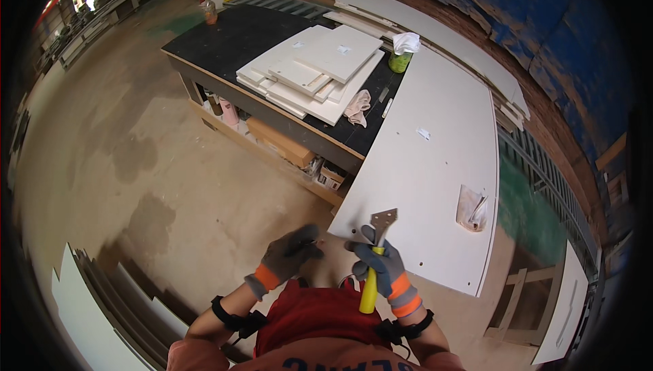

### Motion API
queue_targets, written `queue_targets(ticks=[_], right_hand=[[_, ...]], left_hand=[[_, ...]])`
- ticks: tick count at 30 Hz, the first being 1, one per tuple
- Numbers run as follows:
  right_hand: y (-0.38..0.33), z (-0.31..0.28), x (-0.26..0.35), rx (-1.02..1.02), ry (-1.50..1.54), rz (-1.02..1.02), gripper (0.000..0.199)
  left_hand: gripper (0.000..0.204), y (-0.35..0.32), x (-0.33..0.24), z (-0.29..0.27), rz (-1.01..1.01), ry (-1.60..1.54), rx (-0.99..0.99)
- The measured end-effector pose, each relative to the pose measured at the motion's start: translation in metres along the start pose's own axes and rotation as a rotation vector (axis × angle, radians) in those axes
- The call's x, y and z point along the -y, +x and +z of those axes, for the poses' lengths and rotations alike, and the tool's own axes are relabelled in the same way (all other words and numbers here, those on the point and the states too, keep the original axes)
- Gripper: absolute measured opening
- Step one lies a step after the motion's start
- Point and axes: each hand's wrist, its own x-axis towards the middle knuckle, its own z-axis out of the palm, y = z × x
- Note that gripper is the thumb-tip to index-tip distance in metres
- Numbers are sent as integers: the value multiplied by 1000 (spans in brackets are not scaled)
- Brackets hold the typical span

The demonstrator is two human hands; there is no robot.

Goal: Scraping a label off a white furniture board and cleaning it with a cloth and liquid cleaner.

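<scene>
My right hand (384, 265), in a grey glove with an orange cuff, is wrapped round a scraper (369, 294). The scraper's yellow handle points down toward me and its flat metal blade, pierced with small holes, points up and away. The hand is at the near left corner of a large white panel (435, 167). Gloved the same way, my left hand (289, 252) hovers left of that corner, with fingers and thumb curved but apart and no tool in it. On the panel lies a small stained tray-like piece (472, 208) with a slim object in it.
A black-topped workbench (224, 31) bears stacked white boards (326, 65), a crumpled cloth (358, 108) and a green container (400, 62) with white paper on top. Boxes (279, 141) fill its lower shelf. More panels (95, 310) lean at the lower left; a wooden frame (524, 303) stands right.
</scene>
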Motion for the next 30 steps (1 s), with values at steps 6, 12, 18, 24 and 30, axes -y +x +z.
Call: queue_targets(ticks=[6,12,18,24,30], right_hand=[[-31,-60,-3,-282,-74,-90,55],[-68,-96,-19,-398,111,-129,47],[-100,-113,-12,-475,180,-84,45],[-163,-183,-16,-450,257,-108,44],[-273,-324,-12,-638,211,-262,43]], left_hand=[[60,-9,-20,-41,-204,1143,-24],[62,0,6,-98,-211,970,-133],[81,33,-6,-6,315,1433,-352],[77,69,27,120,384,1612,-313],[66,40,211,277,522,1382,513]])
